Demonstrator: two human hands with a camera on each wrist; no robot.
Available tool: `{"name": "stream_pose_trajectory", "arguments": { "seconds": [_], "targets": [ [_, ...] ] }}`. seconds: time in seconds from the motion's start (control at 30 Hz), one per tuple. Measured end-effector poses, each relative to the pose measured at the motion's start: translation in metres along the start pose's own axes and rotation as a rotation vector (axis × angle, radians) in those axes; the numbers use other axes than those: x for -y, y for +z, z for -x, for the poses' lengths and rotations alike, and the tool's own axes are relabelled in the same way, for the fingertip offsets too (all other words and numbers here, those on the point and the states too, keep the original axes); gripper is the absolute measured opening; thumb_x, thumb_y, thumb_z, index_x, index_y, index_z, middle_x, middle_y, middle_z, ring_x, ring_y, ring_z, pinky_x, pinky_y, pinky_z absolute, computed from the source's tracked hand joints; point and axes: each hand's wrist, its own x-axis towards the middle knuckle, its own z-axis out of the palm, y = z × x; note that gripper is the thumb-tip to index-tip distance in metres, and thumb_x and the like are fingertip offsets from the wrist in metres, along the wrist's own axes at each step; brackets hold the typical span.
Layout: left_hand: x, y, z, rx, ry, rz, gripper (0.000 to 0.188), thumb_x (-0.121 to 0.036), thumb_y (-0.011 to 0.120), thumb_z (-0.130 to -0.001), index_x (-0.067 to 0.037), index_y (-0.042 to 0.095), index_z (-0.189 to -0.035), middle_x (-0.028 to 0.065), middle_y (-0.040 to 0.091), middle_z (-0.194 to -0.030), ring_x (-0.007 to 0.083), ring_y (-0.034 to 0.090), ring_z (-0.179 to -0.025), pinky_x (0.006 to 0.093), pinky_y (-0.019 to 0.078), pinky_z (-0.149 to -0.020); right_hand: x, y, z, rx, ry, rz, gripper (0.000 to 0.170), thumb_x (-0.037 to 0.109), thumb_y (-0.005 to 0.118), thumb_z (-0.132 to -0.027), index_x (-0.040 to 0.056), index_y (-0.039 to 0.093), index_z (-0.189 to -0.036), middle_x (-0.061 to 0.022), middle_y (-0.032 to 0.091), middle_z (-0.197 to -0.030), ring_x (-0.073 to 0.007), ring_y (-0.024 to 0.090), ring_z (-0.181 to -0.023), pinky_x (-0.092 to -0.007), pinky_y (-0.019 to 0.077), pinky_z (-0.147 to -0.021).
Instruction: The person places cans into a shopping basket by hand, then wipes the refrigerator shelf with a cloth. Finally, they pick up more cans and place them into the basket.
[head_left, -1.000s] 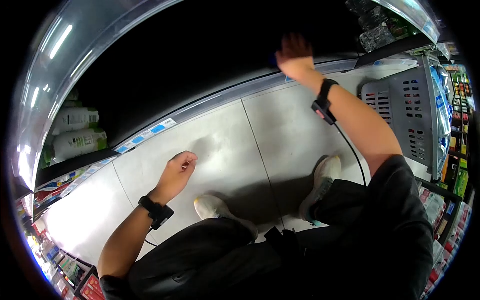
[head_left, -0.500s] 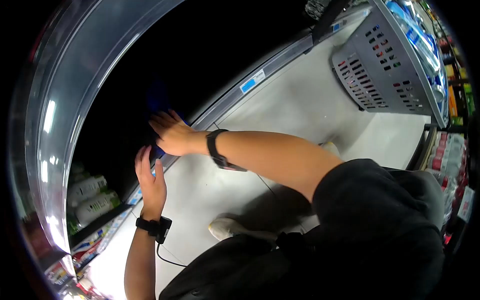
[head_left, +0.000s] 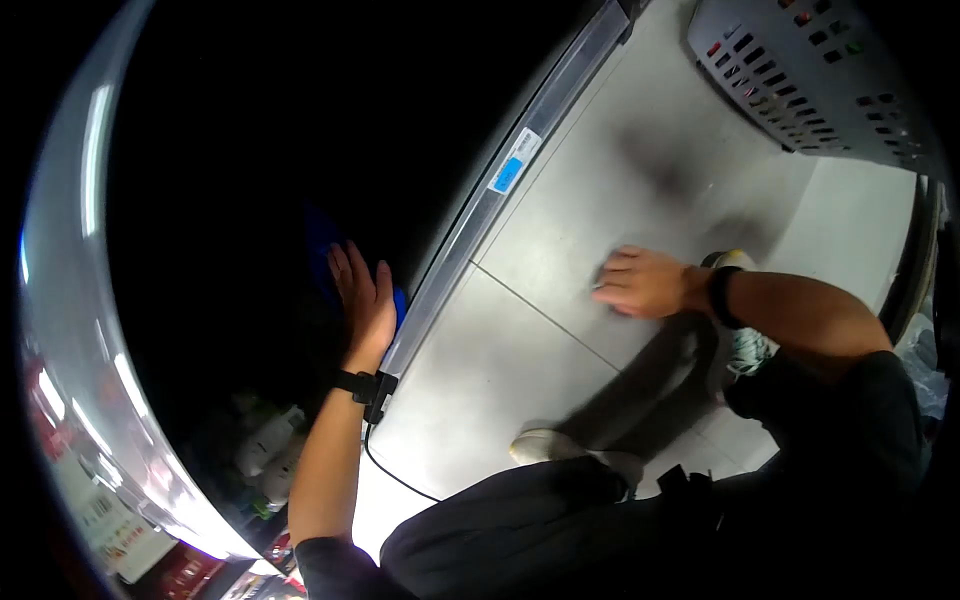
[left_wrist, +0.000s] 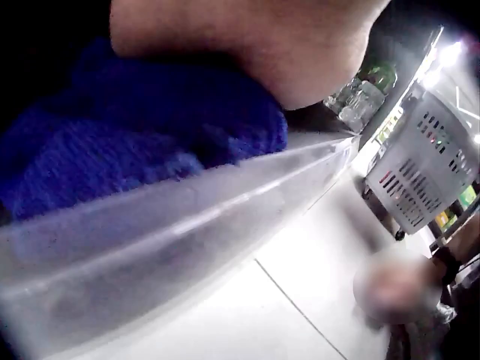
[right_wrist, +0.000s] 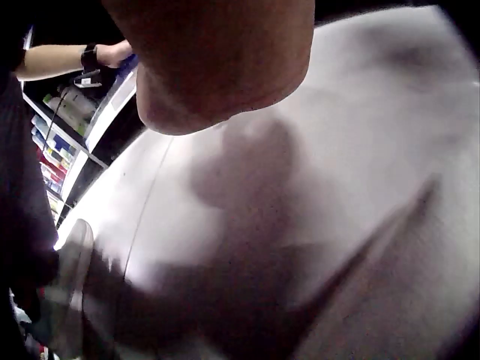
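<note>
Fingers extended, my left hand (head_left: 368, 303) lies on a blue cloth (left_wrist: 150, 131) at the front edge of a dark shelf. The cloth looks thick and towel-like in the left wrist view, bunched along the clear shelf lip (left_wrist: 187, 214). Most of it fades into darkness in the head view. Out over the pale floor (head_left: 560, 265), apart from the shelf, is my right hand (head_left: 645, 283). Its fingers are loosely bent, with nothing seen in them. Only the underside of that hand shows in the right wrist view.
A grey perforated basket (head_left: 800, 80) stands on the floor at upper right. A price label (head_left: 515, 160) sits on the shelf edge. White packages (head_left: 270, 445) are on the shelf at lower left. A curved clear panel (head_left: 75, 300) bounds the left side.
My right hand has swept from the shelf beside the left hand back over the floor. The left hand moved from above the floor onto the cloth. The view has turned left.
</note>
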Motion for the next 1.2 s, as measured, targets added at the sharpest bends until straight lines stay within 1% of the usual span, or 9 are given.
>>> {"name": "stream_pose_trajectory", "arguments": {
  "seconds": [0.1, 0.2, 0.27, 0.37, 0.53, 0.6, 0.67, 0.87, 1.2],
  "targets": [
    [0.007, -0.009, -0.014, 0.028, 0.108, -0.012, 0.068, -0.041, 0.034, -0.104, -0.001, 0.012, -0.154, 0.0211, -0.001, -0.162, 0.0349, -0.002, -0.151, 0.0478, 0.0054, -0.122, 0.000, -0.003, 0.042, 0.052, 0.078, -0.021, 0.032, 0.021, 0.065, -0.085, 0.0111, 0.058, -0.115, -0.0037, 0.062, -0.099, -0.0220, 0.057, -0.096, -0.0388, 0.0434, -0.089],
    [0.021, -0.006, -0.036, -0.014, 0.248, -0.069, 0.061, -0.033, 0.037, -0.105, -0.004, 0.017, -0.154, 0.0199, 0.003, -0.162, 0.0354, 0.002, -0.151, 0.0485, 0.0081, -0.122, 0.009, -0.017, 0.057, 0.047, -0.003, -0.026, 0.027, 0.015, 0.066, -0.083, 0.0096, 0.062, -0.110, -0.0058, 0.062, -0.091, -0.0237, 0.058, -0.087, -0.0398, 0.0450, -0.082],
    [0.031, -0.012, -0.063, -0.049, 0.470, -0.161, 0.057, -0.027, 0.034, -0.106, -0.006, 0.014, -0.155, 0.0179, 0.005, -0.163, 0.0344, 0.005, -0.150, 0.0483, 0.0100, -0.122, 0.021, -0.032, 0.050, 0.026, 0.100, -0.096, 0.024, 0.015, 0.066, -0.083, 0.0095, 0.062, -0.106, -0.0053, 0.061, -0.084, -0.0234, 0.059, -0.083, -0.0403, 0.0445, -0.077],
    [0.036, -0.029, -0.108, -0.016, 0.533, -0.206, 0.054, -0.024, 0.032, -0.106, -0.007, 0.017, -0.155, 0.0171, 0.010, -0.162, 0.0339, 0.008, -0.150, 0.0471, 0.0130, -0.122, 0.033, -0.054, 0.061, 0.147, 0.207, -0.085, 0.021, 0.020, 0.066, -0.085, 0.0081, 0.060, -0.101, -0.0081, 0.063, -0.084, -0.0247, 0.061, -0.083, -0.0414, 0.0462, -0.082],
    [0.046, -0.040, -0.159, -0.121, 0.434, -0.305, 0.052, -0.029, 0.035, -0.106, -0.012, 0.024, -0.154, 0.0129, 0.016, -0.162, 0.0290, 0.014, -0.150, 0.0469, 0.0205, -0.121, 0.039, -0.067, 0.084, 0.277, 0.254, -0.007, 0.013, 0.018, 0.069, -0.077, 0.0098, 0.061, -0.083, -0.0040, 0.061, -0.071, -0.0218, 0.061, -0.074, -0.0370, 0.0458, -0.073],
    [0.044, -0.045, -0.168, -0.151, 0.369, -0.304, 0.053, -0.031, 0.035, -0.106, -0.013, 0.025, -0.154, 0.0125, 0.016, -0.162, 0.0280, 0.015, -0.150, 0.0462, 0.0204, -0.121, 0.040, -0.066, 0.082, 0.110, 0.133, 0.039, 0.014, 0.017, 0.071, -0.072, 0.0100, 0.062, -0.080, -0.0032, 0.059, -0.068, -0.0215, 0.060, -0.070, -0.0365, 0.0447, -0.071],
    [0.042, -0.050, -0.171, -0.136, 0.172, -0.241, 0.053, -0.034, 0.034, -0.106, -0.014, 0.025, -0.154, 0.0113, 0.017, -0.162, 0.0260, 0.015, -0.150, 0.0450, 0.0197, -0.121, 0.038, -0.066, 0.090, 0.070, 0.147, 0.029, 0.014, 0.016, 0.071, -0.071, 0.0094, 0.062, -0.080, -0.0033, 0.059, -0.068, -0.0216, 0.060, -0.070, -0.0363, 0.0441, -0.069],
    [0.069, -0.045, -0.195, -0.165, 0.003, 0.047, 0.057, -0.038, 0.033, -0.105, -0.014, 0.024, -0.155, 0.0112, 0.017, -0.162, 0.0291, 0.016, -0.150, 0.0449, 0.0186, -0.121, 0.030, -0.065, 0.089, 0.034, 0.207, 0.007, 0.014, 0.012, 0.071, -0.070, 0.0072, 0.063, -0.081, -0.0048, 0.061, -0.068, -0.0223, 0.060, -0.066, -0.0361, 0.0425, -0.064],
    [0.118, -0.045, -0.166, -0.190, -0.057, 0.168, 0.057, -0.034, 0.029, -0.103, -0.013, 0.024, -0.155, 0.0103, 0.018, -0.162, 0.0305, 0.016, -0.149, 0.0449, 0.0153, -0.121, 0.017, -0.029, 0.086, 0.162, 0.201, 0.013, 0.014, 0.014, 0.072, -0.072, 0.0120, 0.061, -0.081, -0.0049, 0.060, -0.069, -0.0248, 0.061, -0.069, -0.0381, 0.0460, -0.066]
  ]
}}
